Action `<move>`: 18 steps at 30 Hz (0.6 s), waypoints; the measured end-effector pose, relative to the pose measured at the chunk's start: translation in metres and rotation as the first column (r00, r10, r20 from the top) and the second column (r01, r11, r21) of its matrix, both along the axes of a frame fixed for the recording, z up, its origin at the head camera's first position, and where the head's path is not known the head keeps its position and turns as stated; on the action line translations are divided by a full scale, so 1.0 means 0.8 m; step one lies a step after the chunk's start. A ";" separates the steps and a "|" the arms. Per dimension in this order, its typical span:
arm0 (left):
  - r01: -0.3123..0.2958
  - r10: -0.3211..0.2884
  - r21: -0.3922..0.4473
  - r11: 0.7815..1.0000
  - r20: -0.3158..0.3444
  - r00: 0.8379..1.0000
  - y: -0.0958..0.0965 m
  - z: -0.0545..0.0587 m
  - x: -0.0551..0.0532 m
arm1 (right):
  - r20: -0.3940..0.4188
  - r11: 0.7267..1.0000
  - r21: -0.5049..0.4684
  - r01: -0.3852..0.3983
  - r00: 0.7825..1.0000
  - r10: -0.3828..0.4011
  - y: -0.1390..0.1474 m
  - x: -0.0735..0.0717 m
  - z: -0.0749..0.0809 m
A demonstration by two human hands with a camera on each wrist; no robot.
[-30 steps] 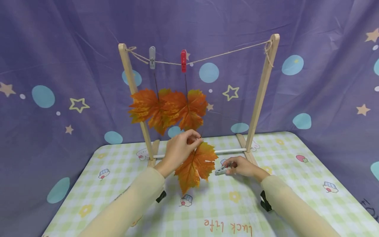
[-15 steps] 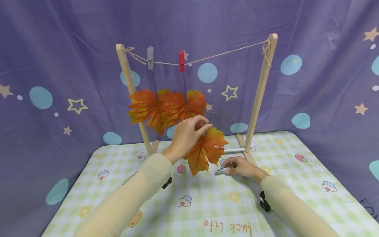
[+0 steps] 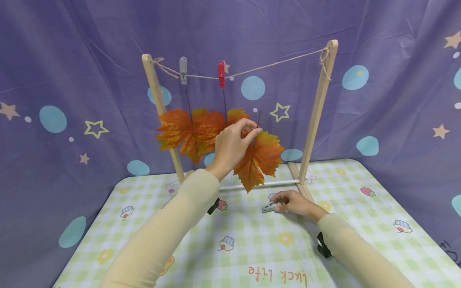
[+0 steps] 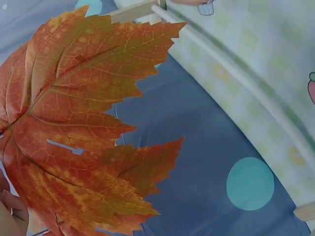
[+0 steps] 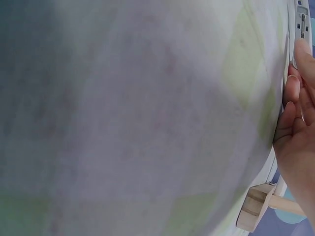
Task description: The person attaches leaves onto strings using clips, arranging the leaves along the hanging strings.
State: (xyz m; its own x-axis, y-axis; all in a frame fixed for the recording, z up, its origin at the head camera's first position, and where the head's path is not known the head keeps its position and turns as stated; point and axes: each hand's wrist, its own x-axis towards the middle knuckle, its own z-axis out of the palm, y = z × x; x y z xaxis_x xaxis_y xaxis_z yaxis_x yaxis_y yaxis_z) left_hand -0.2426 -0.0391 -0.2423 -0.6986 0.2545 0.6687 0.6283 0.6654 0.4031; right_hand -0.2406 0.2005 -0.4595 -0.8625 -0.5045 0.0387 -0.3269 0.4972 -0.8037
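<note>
My left hand [image 3: 234, 144] pinches the stem of an orange artificial maple leaf [image 3: 257, 160] between thumb and fingertips, and the leaf hangs below the string. In the left wrist view that leaf [image 4: 74, 93] fills the left side. Low over the table, my right hand [image 3: 297, 203] holds a grey clothespin [image 3: 268, 207]; in the right wrist view the clothespin [image 5: 302, 22] shows only at the upper right edge. Two more maple leaves [image 3: 176, 130] hang by their stems from a grey clothespin [image 3: 183, 71] and a red clothespin [image 3: 221, 74] on the string [image 3: 277, 64].
The string is tied between a left wooden post [image 3: 153, 80] and a right wooden post [image 3: 318, 112]. A white rod [image 3: 281, 183] joins the posts near the table. A checked cloth [image 3: 252, 240] covers the table, and a purple curtain [image 3: 288, 24] hangs behind.
My left hand has risen and moved right with the maple leaf, from near the table up in front of the second hanging leaf. My right hand has stayed in place with the clothespin.
</note>
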 end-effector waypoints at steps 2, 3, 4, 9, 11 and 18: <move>-0.001 0.001 0.007 1.000 -0.021 1.000 0.002 0.003 -0.003 | 0.001 1.000 0.000 0.003 1.000 -0.003 0.001 0.001 0.000; -0.006 0.007 0.012 1.000 -0.031 1.000 0.003 0.003 -0.005 | -0.002 1.000 -0.001 0.005 1.000 -0.005 0.002 0.002 -0.001; -0.016 0.017 0.016 1.000 -0.040 0.999 0.003 0.006 -0.006 | -0.007 1.000 -0.006 0.003 1.000 -0.003 0.001 0.001 0.000; -0.051 0.054 0.048 0.998 -0.061 0.997 0.005 0.015 -0.011 | -0.029 0.999 -0.036 -0.012 1.000 0.011 0.002 0.000 -0.001; -0.063 0.066 0.056 0.996 -0.067 0.996 0.005 0.018 -0.012 | -0.035 0.999 -0.047 -0.021 0.999 0.019 0.004 -0.001 -0.002; -0.100 0.102 0.033 0.994 -0.084 0.991 0.010 0.025 -0.015 | -0.071 0.999 -0.029 0.024 0.997 -0.026 0.010 0.000 0.004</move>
State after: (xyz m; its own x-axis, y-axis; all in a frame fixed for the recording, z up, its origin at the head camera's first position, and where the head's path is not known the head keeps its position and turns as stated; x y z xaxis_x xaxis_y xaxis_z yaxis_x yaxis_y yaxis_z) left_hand -0.2545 -0.0307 -0.2226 -0.6600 0.1657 0.7328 0.5914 0.7161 0.3707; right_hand -0.2405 0.2087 -0.4560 -0.8696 -0.4803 0.1145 -0.3713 0.4833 -0.7928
